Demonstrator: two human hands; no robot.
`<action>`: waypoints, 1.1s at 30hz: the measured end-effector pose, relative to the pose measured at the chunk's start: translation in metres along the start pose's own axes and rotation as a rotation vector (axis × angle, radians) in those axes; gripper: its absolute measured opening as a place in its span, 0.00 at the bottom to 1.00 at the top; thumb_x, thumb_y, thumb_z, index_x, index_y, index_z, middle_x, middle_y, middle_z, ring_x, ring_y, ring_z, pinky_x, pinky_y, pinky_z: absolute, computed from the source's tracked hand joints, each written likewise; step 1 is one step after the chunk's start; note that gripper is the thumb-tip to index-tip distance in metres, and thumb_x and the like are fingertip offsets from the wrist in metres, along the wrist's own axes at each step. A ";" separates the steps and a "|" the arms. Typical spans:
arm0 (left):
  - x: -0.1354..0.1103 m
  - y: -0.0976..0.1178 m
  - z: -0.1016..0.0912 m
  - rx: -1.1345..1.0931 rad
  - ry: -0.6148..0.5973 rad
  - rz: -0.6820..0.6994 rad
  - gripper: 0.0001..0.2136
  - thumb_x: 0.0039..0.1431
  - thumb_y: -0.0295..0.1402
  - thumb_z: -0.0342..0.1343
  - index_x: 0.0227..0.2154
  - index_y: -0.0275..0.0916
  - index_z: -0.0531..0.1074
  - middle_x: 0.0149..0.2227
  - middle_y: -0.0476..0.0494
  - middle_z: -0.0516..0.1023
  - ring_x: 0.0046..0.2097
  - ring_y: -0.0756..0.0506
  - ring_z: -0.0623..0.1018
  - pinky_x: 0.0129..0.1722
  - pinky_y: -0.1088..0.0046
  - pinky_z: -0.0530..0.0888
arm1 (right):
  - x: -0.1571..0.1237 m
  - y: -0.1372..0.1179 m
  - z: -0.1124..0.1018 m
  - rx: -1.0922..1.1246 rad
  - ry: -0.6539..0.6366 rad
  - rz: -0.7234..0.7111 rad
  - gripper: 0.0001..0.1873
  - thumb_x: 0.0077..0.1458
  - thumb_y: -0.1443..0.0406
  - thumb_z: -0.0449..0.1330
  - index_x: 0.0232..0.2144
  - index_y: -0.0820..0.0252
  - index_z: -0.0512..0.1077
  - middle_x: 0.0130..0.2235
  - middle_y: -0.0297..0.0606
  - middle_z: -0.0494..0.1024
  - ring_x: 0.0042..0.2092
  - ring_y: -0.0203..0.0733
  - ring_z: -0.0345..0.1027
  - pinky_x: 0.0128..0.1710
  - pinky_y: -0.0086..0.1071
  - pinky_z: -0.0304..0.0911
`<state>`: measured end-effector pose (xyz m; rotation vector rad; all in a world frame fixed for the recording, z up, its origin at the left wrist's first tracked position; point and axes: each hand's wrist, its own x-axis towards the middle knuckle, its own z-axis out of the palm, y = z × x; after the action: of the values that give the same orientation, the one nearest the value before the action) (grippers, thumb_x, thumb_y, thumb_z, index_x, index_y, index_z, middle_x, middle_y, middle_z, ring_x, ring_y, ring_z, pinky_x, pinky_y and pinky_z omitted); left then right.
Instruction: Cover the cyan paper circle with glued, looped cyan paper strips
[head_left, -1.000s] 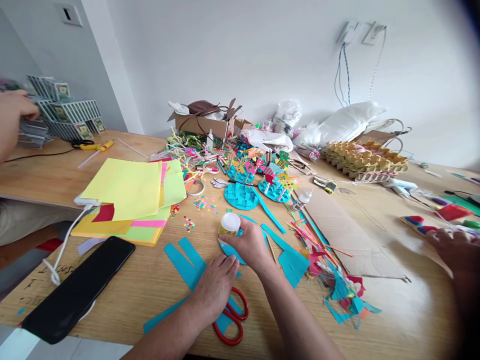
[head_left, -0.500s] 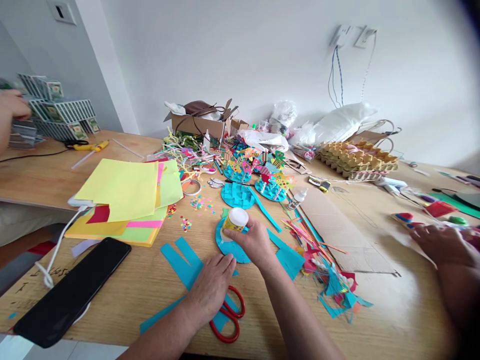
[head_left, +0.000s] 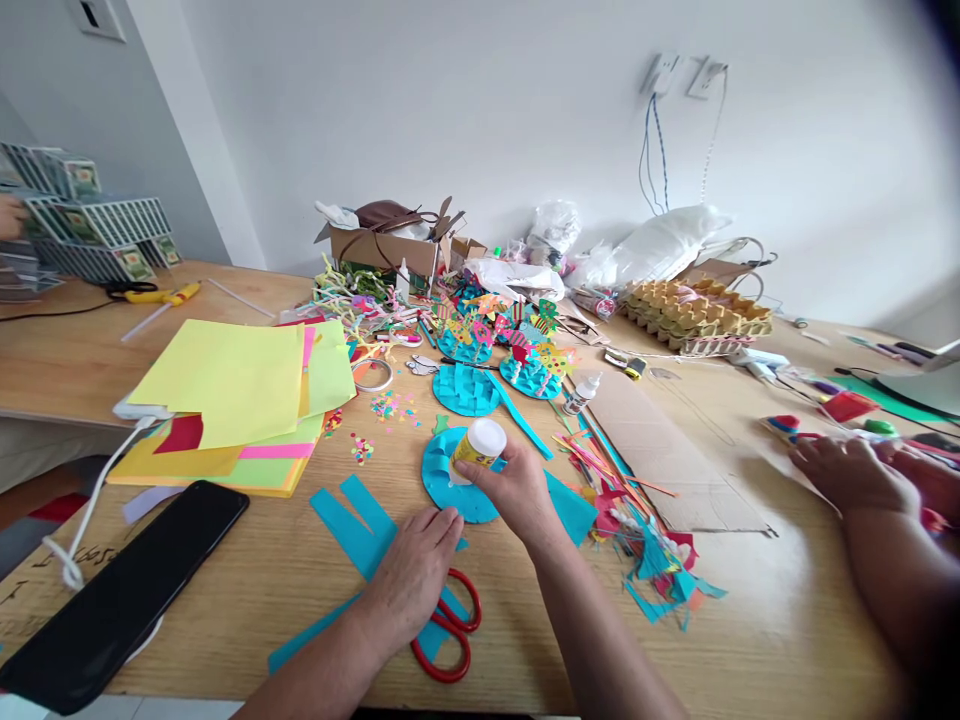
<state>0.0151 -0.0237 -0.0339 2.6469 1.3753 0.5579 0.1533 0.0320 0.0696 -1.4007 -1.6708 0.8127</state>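
Observation:
My right hand (head_left: 519, 495) is wrapped round a glue stick (head_left: 472, 450) with a yellow label and white end. It holds the glue stick tilted, its lower end down at a blue paper disc (head_left: 439, 470). My left hand (head_left: 421, 555) lies flat, fingers stretched out, its fingertips at the disc's near edge. Under and beside that hand are cut blue paper strips (head_left: 349, 525) and red-handled scissors (head_left: 466, 625), whose blades are hidden. Beyond the disc lies another blue disc (head_left: 463, 390) with folded strips on it.
Coloured paper sheets (head_left: 225, 380) and a black phone (head_left: 135, 590) lie left. Finished-looking fish decorations (head_left: 525, 345), a white glue bottle (head_left: 582, 394), paper scraps (head_left: 664, 575) and cardboard (head_left: 667, 450) lie beyond and right. Another person's hands (head_left: 855, 475) are at the right; egg trays (head_left: 697, 315) stand behind.
The view has turned slightly right. My right hand has moved the glue stick a little to the right over the disc. My left hand stays at the disc's edge.

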 end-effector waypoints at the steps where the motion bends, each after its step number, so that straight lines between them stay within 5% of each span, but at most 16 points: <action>1: 0.000 -0.001 0.001 -0.002 0.017 0.006 0.14 0.62 0.25 0.41 0.49 0.36 0.64 0.50 0.41 0.71 0.49 0.42 0.70 0.47 0.62 0.69 | 0.000 0.001 0.000 -0.014 0.002 0.002 0.09 0.42 0.63 0.63 0.29 0.60 0.74 0.32 0.35 0.79 0.35 0.43 0.70 0.35 0.31 0.62; 23: -0.002 -0.004 0.005 0.023 0.117 0.056 0.15 0.61 0.24 0.41 0.47 0.36 0.66 0.48 0.42 0.72 0.47 0.42 0.71 0.44 0.63 0.72 | -0.001 0.006 0.005 -0.086 0.006 -0.008 0.11 0.41 0.61 0.64 0.30 0.59 0.73 0.29 0.32 0.77 0.32 0.42 0.69 0.31 0.30 0.60; 33: 0.000 0.000 0.006 -0.054 0.017 -0.022 0.14 0.61 0.24 0.41 0.48 0.34 0.65 0.48 0.39 0.72 0.48 0.41 0.70 0.45 0.60 0.70 | 0.001 -0.009 0.023 -0.093 -0.032 -0.022 0.11 0.41 0.62 0.64 0.30 0.59 0.71 0.30 0.31 0.76 0.33 0.41 0.68 0.32 0.29 0.60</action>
<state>0.0173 -0.0230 -0.0391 2.5872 1.3721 0.6074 0.1287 0.0319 0.0664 -1.4369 -1.7653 0.7569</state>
